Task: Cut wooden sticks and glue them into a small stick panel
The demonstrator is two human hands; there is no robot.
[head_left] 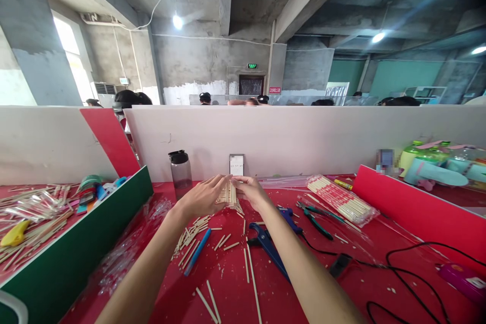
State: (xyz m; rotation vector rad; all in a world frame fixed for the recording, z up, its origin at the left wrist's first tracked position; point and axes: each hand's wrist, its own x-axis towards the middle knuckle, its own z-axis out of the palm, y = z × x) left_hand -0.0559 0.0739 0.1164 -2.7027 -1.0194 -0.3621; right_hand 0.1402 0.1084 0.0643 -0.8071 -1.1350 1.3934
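Note:
A small structure of pale wooden sticks [229, 195] stands on the red table in front of me, partly covered by my hands. My left hand [205, 195] curves round its left side, fingers over the top and thumb low. From the right, my right hand [251, 192] pinches its upper edge with thumb and fingers. Short cut sticks [190, 237] lie heaped below my left hand, a blue pen [198, 252] beside them. Under my right forearm is a blue-handled tool [269, 249], partly hidden. Behind the structure a small timer screen [237, 165] leans against the partition.
Green-handled pliers [318, 224] and a plastic-wrapped bundle of sticks [341, 199] lie right. A black cable [397, 271] loops there. A dark-lidded bottle [180, 169] stands back left. A green divider [87, 243] and a red divider [413, 212] flank the space. People's heads show beyond the partition.

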